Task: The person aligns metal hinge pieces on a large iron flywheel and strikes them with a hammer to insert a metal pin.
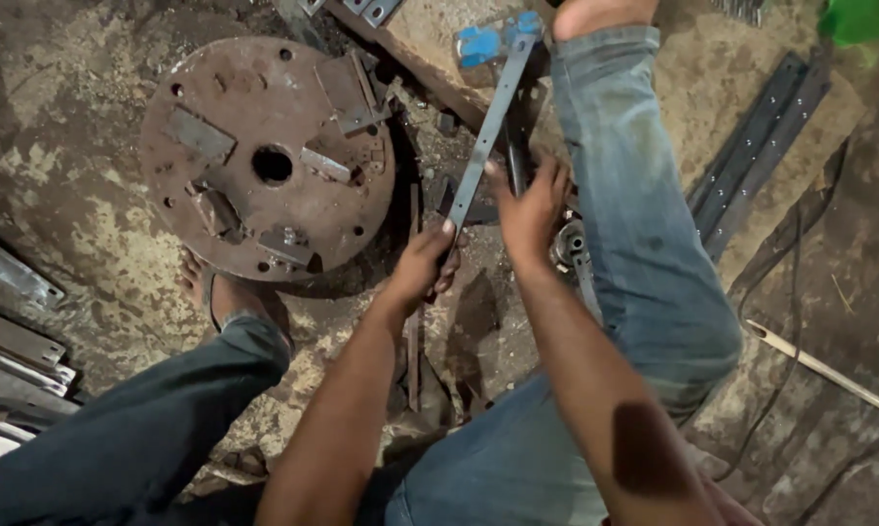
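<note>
The person sat low on the dirt floor (pixel 59 185), knees apart, looking down between their legs. The left hand (pixel 428 261) was closed around the lower end of a hammer's grey metal handle (pixel 488 131), which slanted up and away to a blue-painted hammer head (pixel 496 41) resting near a pale stone slab (pixel 430 44). The right hand (pixel 532 209) was wrapped about a dark upright rod (pixel 517 146) just beside the handle, fingers curled on it. Under that hand, partly hidden, lay a small round metal part (pixel 568 244); what it was I could not tell. To the left, well apart from both hands, a rusty round steel plate (pixel 264 156) lay flat, with a centre hole and small blocks fixed on its face. A bare foot (pixel 210 287) rested at its near edge. Dark flat metal bars (pixel 761 146) lay off to the right, and more strips (pixel 11 331) were stacked at the left edge.
</note>
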